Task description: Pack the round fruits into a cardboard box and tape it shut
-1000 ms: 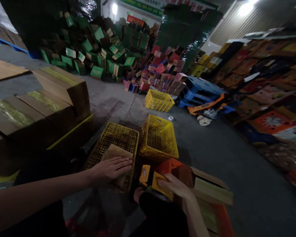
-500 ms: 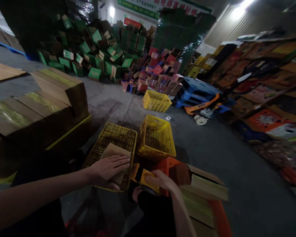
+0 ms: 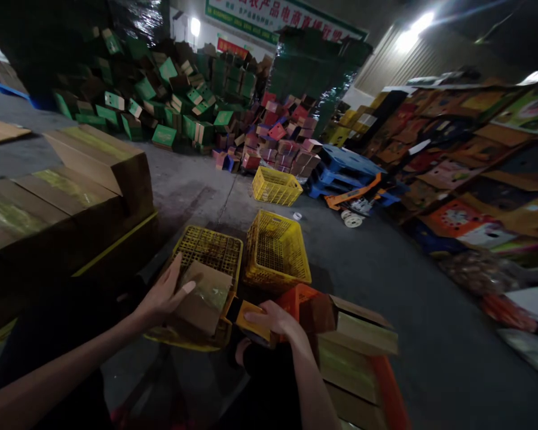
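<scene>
A small cardboard box lies on an upturned yellow crate, with a shiny strip of tape across its top. My left hand is open at the box's left side, fingers stretched and thumb apart over the near edge; whether it touches is hard to tell. In my right hand is an orange-yellow tape dispenser, its front end close to the right side of the box.
An open yellow crate stands to the right, another farther off. Flattened cartons lie in an orange crate near my right arm. Larger taped cartons stand at left. Beyond are blue pallets, a pallet jack and piled boxes.
My left hand has moved off the top of the box to its left side, fingers now pointing up. The box has turned, its taped top now showing. The dispenser stays close on the right.
</scene>
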A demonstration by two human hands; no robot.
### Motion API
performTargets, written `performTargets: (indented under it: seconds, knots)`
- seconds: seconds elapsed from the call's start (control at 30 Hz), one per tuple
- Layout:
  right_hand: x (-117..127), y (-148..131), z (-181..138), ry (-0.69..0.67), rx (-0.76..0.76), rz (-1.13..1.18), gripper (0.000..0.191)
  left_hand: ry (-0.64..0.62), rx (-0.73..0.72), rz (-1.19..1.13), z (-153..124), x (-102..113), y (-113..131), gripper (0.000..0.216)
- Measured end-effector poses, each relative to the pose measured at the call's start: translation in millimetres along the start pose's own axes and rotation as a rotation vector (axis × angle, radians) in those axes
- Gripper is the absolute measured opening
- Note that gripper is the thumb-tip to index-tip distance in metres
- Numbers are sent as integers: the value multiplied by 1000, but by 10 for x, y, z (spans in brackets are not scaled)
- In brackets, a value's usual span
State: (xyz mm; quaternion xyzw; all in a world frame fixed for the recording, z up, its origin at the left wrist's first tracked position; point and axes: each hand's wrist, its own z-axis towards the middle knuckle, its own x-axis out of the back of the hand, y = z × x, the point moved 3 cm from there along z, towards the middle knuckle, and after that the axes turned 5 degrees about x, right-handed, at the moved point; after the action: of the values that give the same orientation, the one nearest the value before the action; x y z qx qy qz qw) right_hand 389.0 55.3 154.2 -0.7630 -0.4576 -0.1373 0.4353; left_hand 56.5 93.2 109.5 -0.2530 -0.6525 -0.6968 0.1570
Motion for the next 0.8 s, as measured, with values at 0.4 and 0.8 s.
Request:
performTargets:
  seconds: [0.4, 0.8]
  knots:
    - [82, -392, -218, 75, 73, -55, 48, -372, 652, -771, -108, -91, -150, 89]
    - [79, -626, 8, -15, 11, -6, 55, -433, 725, -1083, -38, -441, -704, 81]
